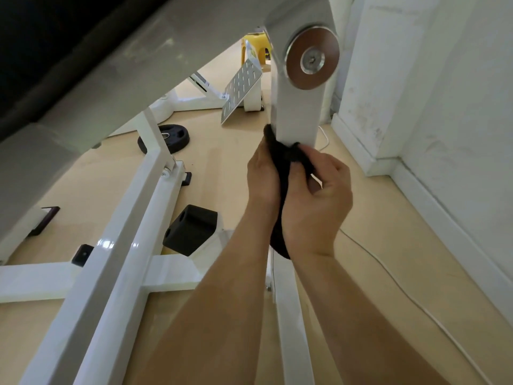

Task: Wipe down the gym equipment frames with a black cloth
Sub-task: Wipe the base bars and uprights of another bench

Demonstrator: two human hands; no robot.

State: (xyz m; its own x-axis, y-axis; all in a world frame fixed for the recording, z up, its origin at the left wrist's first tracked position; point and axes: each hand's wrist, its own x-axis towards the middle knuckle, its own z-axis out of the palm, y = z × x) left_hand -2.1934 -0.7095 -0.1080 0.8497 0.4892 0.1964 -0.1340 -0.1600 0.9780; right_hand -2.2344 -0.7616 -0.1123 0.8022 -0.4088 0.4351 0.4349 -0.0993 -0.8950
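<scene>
The floor [361, 218] is pale wood-look boarding and runs right up to a white wall [458, 79] with a white skirting board [444, 212] along its foot. A thin white cable [402, 287] trails across the floor beside the skirting.

A white upright post [297, 118] of the gym frame stands near the wall, with a round metal disc [312, 58] bolted to it higher up. The black cloth [288, 159] is pressed against the lower part of this post. The left hand [263, 173] grips the cloth on one side, and the right hand [316, 195] curls round it on the other, thumb pinching the fabric.

White frame beams [125, 259] slant across the floor at left. Among them lie a black rubber block [191, 229] and a black weight plate [163, 138]. Farther back are a perforated metal footplate [241, 91], tilted, and a yellow stool [255, 48].
</scene>
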